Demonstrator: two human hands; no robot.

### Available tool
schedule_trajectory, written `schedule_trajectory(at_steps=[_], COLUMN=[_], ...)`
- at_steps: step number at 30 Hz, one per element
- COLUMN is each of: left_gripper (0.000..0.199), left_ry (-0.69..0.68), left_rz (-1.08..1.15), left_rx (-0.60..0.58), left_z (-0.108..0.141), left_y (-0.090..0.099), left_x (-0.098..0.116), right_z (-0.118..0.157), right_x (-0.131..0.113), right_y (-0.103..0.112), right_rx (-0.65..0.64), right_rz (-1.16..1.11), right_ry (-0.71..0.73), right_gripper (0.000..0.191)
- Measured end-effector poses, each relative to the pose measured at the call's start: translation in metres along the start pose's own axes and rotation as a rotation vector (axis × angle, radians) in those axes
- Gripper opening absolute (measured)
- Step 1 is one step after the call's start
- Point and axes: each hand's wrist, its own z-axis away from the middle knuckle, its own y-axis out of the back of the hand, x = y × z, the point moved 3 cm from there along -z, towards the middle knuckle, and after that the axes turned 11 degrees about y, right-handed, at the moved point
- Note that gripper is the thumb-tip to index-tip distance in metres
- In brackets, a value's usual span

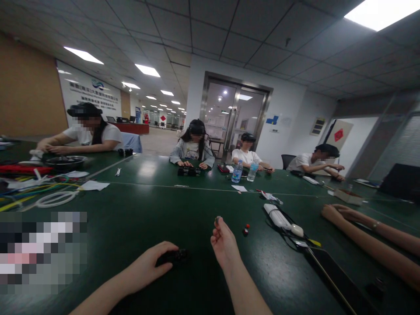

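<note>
My left hand [149,267] is wrapped round a small black object [179,255] on the green table [138,218], at the lower middle of the view. To its right my right hand [225,243] is raised a little, its thumb and forefinger pinched on a tiny metallic piece [217,220]. The other fingers of that hand curl into the palm. A small red and black item [246,229] stands on the table just right of my right hand. What the black object is cannot be made out.
A white power strip [277,216] with cables and a dark flat device [337,275] lie right. Another person's forearms [364,245] rest beyond. Two water bottles [236,171] stand farther back. Cables [55,199] and a metal bowl [65,162] are left. Several people sit across the table.
</note>
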Motion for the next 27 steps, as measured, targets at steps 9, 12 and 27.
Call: schedule_trajectory(at_steps=[9, 12, 27], left_gripper=[0.037, 0.036, 0.033], left_ry=[0.024, 0.03, -0.003], left_rz=[-0.025, -0.028, -0.008], left_rx=[-0.003, -0.001, 0.008], left_z=[0.0, 0.0, -0.001], left_y=[0.0, 0.0, 0.0], left_x=[0.001, 0.0, 0.0], right_z=[0.003, 0.006, -0.004], right_x=[-0.001, -0.003, 0.002], right_y=[-0.002, -0.004, 0.004], right_rx=[0.002, 0.007, -0.032], right_rz=[0.001, 0.003, 0.103], right_ry=[-0.001, -0.017, 0.048], right_gripper=[0.019, 0.018, 0.025])
